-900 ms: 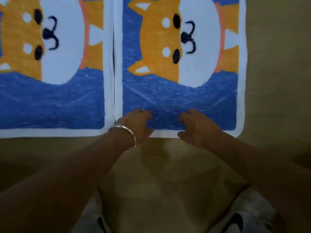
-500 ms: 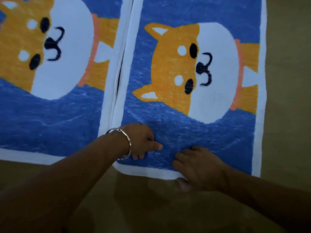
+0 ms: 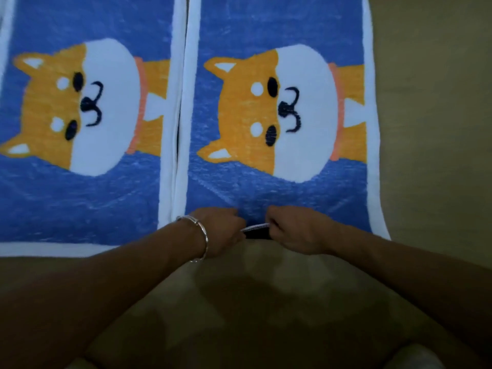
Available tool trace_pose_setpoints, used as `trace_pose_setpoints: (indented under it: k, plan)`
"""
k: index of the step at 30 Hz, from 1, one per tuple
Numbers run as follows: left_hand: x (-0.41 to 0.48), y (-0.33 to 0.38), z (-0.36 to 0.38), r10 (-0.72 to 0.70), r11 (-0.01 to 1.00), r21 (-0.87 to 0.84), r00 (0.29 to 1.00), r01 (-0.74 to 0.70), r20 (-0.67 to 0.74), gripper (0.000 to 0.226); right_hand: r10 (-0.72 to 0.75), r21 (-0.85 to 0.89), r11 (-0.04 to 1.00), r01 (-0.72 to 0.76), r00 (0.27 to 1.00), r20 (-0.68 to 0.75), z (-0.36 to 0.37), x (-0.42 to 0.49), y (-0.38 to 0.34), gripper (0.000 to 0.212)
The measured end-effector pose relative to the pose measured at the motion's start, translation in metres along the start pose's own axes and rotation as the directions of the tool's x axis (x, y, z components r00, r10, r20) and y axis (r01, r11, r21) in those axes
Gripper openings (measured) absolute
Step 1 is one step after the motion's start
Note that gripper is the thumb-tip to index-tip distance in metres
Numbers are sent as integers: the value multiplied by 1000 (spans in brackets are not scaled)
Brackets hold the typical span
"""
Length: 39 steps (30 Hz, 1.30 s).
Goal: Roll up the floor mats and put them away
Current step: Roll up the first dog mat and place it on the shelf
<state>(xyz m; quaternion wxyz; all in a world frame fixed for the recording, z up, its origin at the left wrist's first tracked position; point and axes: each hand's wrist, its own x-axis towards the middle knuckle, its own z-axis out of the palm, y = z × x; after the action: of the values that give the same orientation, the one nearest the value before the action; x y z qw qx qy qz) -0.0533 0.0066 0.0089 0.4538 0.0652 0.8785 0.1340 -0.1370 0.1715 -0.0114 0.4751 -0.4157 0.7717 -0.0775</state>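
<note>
**Friend:** What did the camera on your head show?

**Me:** Two dog mats lay flat on the floor [image 3: 431, 134], side by side. The right mat [image 3: 266, 25] was the one I was working on. The left mat [image 3: 80, 209] lay just beside it, and no hand touched it.

**Friend:** What were your hands doing?

**Me:** Both were curled. My left hand [image 3: 222, 230], the one with the bracelet [image 3: 198, 237], and my right hand [image 3: 295, 230] pinched the near edge [image 3: 255, 227] of the right mat. They were close together, nearer its left side. The edge was lifted a little there, and it looked dark under it. Nothing was rolled yet.

**Friend:** What could go wrong?

**Me:** My hands were so close together that I think the corners could lag behind. Then the roll would come out crooked or floppy. The left mat was very near too, so the roll might catch it and drag it along. A loose roll could also pop open when I let go.

**Friend:** What couldn't you see?

**Me:** My fingertips were tucked away at the edge. The far ends of both mats were cut off at the top, and so was the left side of the left mat. The room was dim. I couldn't tell if the mats touched or overlapped along their sides. The place to put them away wasn't in view.
</note>
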Motion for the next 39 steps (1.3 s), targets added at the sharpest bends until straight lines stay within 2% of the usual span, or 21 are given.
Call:
trace_pose_setpoints:
  k: [3,5,7,8,11,14,16,18,20,22,24,26,28,31,33,35,36,39]
  plan:
    - [11,6,-2,-16,995,97,996,25,-91,30,53,-24,998,-56,992,-114,7,-14,5,20]
    - [21,2,-6,-20,991,129,991,37,-131,26,36,-91,994,-59,970,-242,13,-19,9,23]
    - [32,-5,-11,-33,995,90,989,46,-141,22,-105,-258,966,-9,900,-423,17,-19,12,25]
    - [37,-8,-12,-43,998,49,990,50,-137,21,-174,-334,942,10,869,-464,18,-20,13,27]
    - [41,-16,-15,-42,999,-30,983,37,-176,23,-271,-476,879,30,853,-447,17,-20,16,22]
    - [32,-23,-18,-2,999,40,969,12,-248,31,-299,-604,796,-21,854,-425,8,-17,18,29]
    - [28,-25,-15,24,986,165,955,26,-297,34,-310,-639,767,-58,839,-448,4,-14,18,24]
    - [25,-23,-8,131,936,349,879,43,-459,34,-324,-644,763,-57,828,-457,5,-9,20,27]
    - [22,-15,-1,221,883,465,811,70,-542,52,-323,-604,796,-31,823,-468,8,-7,23,31]
    - [22,-5,5,228,832,542,818,119,-528,59,-305,-508,861,16,816,-491,12,-9,24,26]
    - [26,4,12,202,788,597,850,154,-486,44,-255,-394,918,45,827,-501,12,-10,25,18]
    - [27,13,6,97,820,539,882,192,-461,36,-220,-320,946,57,838,-499,11,-12,27,13]
    - [29,15,-1,48,875,442,876,195,-480,42,-187,-284,958,40,839,-512,6,-13,30,14]
    - [32,7,-10,31,885,411,853,219,-521,38,-145,-330,943,-52,826,-544,-5,-15,34,38]
    - [31,-4,-11,111,880,436,812,187,-573,35,-100,-404,900,-160,829,-551,-12,-17,35,51]
    - [33,-11,-6,185,887,440,766,140,-616,36,-47,-433,878,-203,865,-500,-15,-19,34,57]
    - [35,-14,-2,219,891,441,749,108,-625,35,-23,-437,874,-212,881,-472,-13,-19,34,57]
    - [40,-13,3,240,881,467,785,70,-571,41,30,-416,878,-236,895,-445,-1,-18,33,36]
